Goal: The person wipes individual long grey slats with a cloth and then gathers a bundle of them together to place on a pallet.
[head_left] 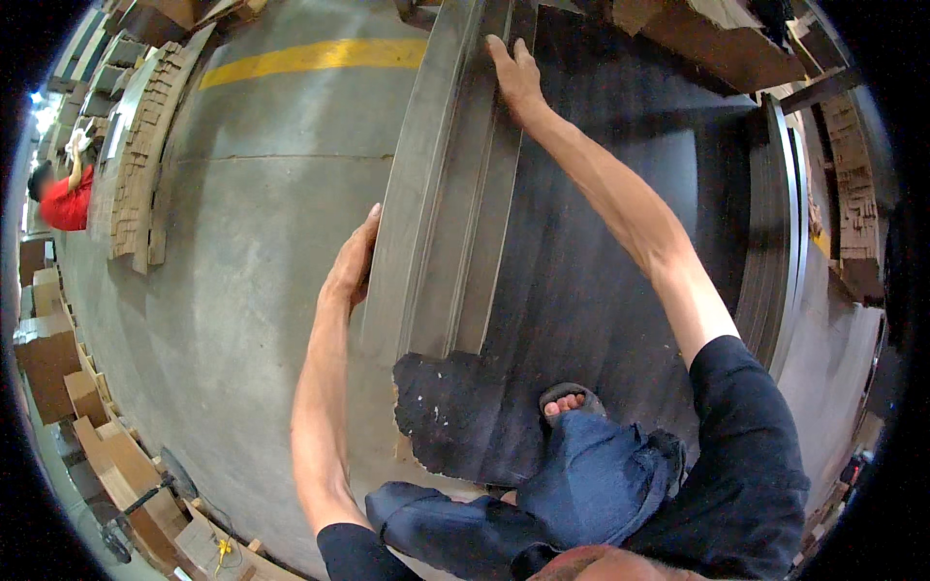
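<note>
Long grey planks (441, 203) lie side by side in front of me, running away toward the top of the view. Pressed against their left long edge is my left hand (356, 259), closed at the side of the outer plank; some of its fingers are hidden by that edge. Farther up, my right hand (515, 82) rests on the right-hand planks with its fingers stretched out and apart. Beneath the planks spreads a dark sheet (601, 290) with a ragged near edge.
My sandalled foot (572, 402) is on the dark sheet. Stacked long panels (770, 252) stand at the right. Left lie a pile of boards (145, 155) and a person in red (68, 198). Cardboard boxes (48, 358) line the lower left; a yellow stripe (310, 60) crosses the floor.
</note>
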Action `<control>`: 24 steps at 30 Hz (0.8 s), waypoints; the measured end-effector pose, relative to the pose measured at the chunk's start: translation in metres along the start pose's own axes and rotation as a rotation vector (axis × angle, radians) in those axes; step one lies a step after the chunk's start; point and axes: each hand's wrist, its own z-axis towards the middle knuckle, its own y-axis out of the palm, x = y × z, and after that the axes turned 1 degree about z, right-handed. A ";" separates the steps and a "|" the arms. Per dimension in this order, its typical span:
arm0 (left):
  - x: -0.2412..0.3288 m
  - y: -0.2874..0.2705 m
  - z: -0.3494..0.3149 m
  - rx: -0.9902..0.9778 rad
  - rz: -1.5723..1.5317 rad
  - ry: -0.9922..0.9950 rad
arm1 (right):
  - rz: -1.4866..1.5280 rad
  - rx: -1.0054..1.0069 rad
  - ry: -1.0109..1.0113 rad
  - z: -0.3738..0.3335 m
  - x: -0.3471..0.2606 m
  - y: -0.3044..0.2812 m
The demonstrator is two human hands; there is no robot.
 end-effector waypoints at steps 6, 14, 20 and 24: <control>-0.003 -0.013 -0.003 0.113 0.045 0.008 | -0.012 0.012 0.037 0.000 -0.013 0.011; -0.076 -0.135 -0.023 0.366 -0.038 0.475 | 0.141 -0.371 -0.177 -0.140 -0.012 -0.061; -0.042 0.001 -0.173 0.775 0.091 1.030 | -0.371 -0.095 -0.057 -0.290 -0.015 -0.331; -0.075 0.119 -0.191 0.236 0.004 1.060 | -0.918 0.259 -0.046 -0.297 0.011 -0.463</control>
